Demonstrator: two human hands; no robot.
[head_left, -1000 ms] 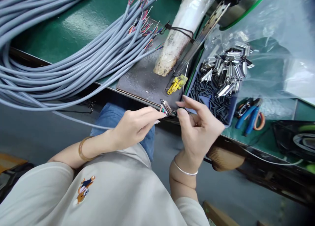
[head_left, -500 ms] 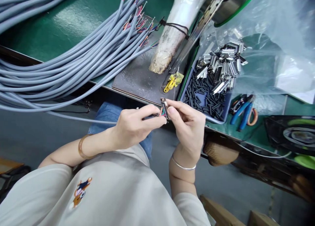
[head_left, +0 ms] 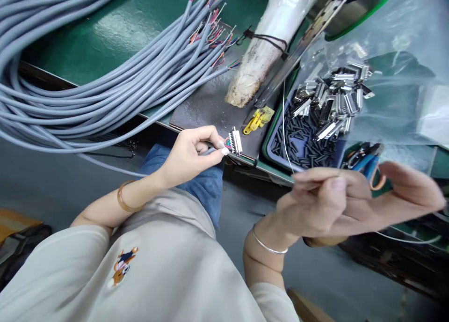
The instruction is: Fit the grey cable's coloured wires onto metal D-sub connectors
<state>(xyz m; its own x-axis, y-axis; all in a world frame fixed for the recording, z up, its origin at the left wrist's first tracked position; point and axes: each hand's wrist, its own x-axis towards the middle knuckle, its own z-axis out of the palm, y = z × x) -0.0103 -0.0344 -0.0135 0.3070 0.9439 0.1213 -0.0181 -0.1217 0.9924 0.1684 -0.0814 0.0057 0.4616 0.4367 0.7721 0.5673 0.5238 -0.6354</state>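
Note:
My left hand (head_left: 196, 149) pinches the end of a grey cable (head_left: 206, 151) between thumb and fingers. Coloured wires come out of the cable and meet a metal multi-pin connector (head_left: 236, 142), which sticks out past my fingertips above the edge of a dark board (head_left: 199, 109). My right hand (head_left: 322, 202) is off to the right in front of the bench, partly smeared by motion. Its thumb and index finger are closed on a thin strand of solder wire (head_left: 284, 125) that hangs down from above; the other fingers stretch rightward.
Many grey cables with stripped ends (head_left: 140, 78) lie across the green bench. A soldering iron (head_left: 301, 46) slants beside a wrapped roll (head_left: 266, 41). A blue bin (head_left: 270, 153) holds black sleeves, with metal connectors (head_left: 336, 97) heaped above. Yellow pieces (head_left: 257, 120) and blue-handled pliers (head_left: 365, 163) lie nearby.
My right hand has left the connector and moved far right, now with the solder wire at its fingertips. My left hand still holds the cable, and the connector has turned. The view has shifted.

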